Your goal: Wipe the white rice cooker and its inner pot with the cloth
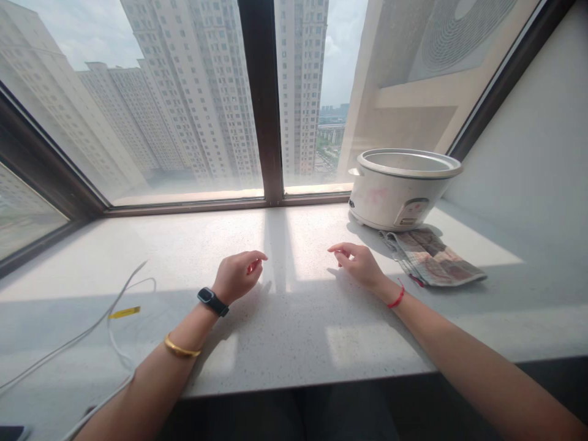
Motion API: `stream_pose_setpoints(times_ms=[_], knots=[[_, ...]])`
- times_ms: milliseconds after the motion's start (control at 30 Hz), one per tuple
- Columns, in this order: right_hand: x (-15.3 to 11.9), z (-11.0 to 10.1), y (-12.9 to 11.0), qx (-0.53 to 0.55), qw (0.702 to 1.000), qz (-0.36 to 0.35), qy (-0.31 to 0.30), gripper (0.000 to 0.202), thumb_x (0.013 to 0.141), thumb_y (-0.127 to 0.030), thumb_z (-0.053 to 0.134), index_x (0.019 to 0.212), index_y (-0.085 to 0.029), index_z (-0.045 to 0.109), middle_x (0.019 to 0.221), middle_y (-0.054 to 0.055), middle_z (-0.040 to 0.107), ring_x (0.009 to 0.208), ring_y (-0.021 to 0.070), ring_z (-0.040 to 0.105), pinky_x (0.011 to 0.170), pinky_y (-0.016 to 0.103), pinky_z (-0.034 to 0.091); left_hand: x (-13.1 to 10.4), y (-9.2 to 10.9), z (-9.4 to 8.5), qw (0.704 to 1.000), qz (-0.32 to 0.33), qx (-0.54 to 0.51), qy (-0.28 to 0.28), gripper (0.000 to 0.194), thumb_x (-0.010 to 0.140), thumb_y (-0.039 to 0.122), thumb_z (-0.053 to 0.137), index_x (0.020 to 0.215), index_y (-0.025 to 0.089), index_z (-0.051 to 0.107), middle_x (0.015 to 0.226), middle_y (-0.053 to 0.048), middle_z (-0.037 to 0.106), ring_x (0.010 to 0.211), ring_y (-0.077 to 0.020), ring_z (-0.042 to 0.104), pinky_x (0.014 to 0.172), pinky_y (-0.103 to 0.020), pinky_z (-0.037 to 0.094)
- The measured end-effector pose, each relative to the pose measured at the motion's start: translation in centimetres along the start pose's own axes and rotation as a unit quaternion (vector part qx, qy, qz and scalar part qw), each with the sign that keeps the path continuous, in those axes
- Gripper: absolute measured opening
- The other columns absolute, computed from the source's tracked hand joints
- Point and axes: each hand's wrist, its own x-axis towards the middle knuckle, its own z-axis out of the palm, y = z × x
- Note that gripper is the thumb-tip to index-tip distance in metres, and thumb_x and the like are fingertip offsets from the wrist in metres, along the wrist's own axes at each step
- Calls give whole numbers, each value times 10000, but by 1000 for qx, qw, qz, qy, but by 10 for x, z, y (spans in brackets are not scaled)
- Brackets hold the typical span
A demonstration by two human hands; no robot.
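Over the white speckled sill, left of the middle, is my left hand (pixel 239 275), its fingers loosely bent and slightly apart with nothing between them. A dark watch and a gold bangle are on that arm. My right hand (pixel 359 263) is relaxed in the same way to the right, empty, index finger and thumb a little apart; a red string circles its wrist. A gap separates the two hands. The folded cloth (pixel 436 257) is nearest to my right hand, and behind it stands a white rice cooker (pixel 390 199) without a lid.
White cables (pixel 87 331) with a yellow tag (pixel 125 312) run over the left side of the sill (pixel 294 343), one passing by my left forearm. A dark object (pixel 13 433) shows at the bottom left corner. Windows with a dark frame (pixel 261 104) rise behind.
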Motion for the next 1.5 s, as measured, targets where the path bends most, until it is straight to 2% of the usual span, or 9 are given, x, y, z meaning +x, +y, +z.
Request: stream_pose_setpoints(times_ms=[533, 900, 1500], knots=[[-1, -2, -3, 24, 999, 33, 4, 276, 798, -255, 526, 904, -176, 768, 685, 31, 694, 629, 164, 617, 596, 283, 435, -2, 4, 2, 999, -24, -29, -31, 207, 842, 141, 545, 920, 190, 731, 724, -10, 712, 548, -119, 580, 556, -238, 449], [-1, 0, 0, 30, 998, 52, 9, 284, 797, -286, 536, 906, -171, 772, 638, 14, 675, 596, 151, 593, 617, 282, 426, -4, 1, 2, 996, -56, -39, -57, 221, 853, 157, 531, 943, 186, 731, 728, -12, 699, 584, -131, 580, 584, -257, 439], [0, -2, 2, 35, 997, 66, 10, 290, 790, -284, 530, 912, -177, 771, 645, 10, 678, 604, 151, 598, 626, 278, 429, -3, 1, 4, 996, -61, -44, -57, 223, 849, 160, 531, 940, 190, 732, 728, -16, 701, 587, -131, 579, 588, -254, 436]])
